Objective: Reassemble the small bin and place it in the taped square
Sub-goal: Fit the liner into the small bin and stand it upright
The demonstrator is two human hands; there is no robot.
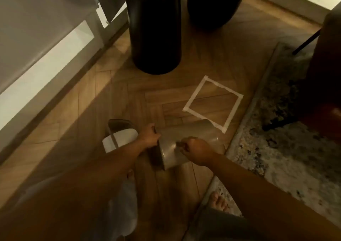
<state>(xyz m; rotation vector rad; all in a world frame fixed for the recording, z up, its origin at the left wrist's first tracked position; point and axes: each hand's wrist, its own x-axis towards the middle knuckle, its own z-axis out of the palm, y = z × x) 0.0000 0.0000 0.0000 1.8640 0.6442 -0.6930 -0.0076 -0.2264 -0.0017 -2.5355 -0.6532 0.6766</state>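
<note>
The small bin's shiny grey metal shell (199,139) lies on its side on the wood floor, its far end overlapping the near corner of the white taped square (195,94). My left hand (148,136) grips the dark rim at the shell's open left end. My right hand (195,151) rests closed on the shell's side, pinching something small that I cannot make out. To the left lies the white inner bucket (120,142) with a thin handle, beside a grey lid piece (120,124).
A tall black cylinder (155,28) stands beyond the square, a second dark vessel (215,4) to its right. A patterned rug (276,130) borders the floor on the right, with a dark chair (324,74) on it. White cabinets (40,46) run along the left. My bare foot (219,203) is near.
</note>
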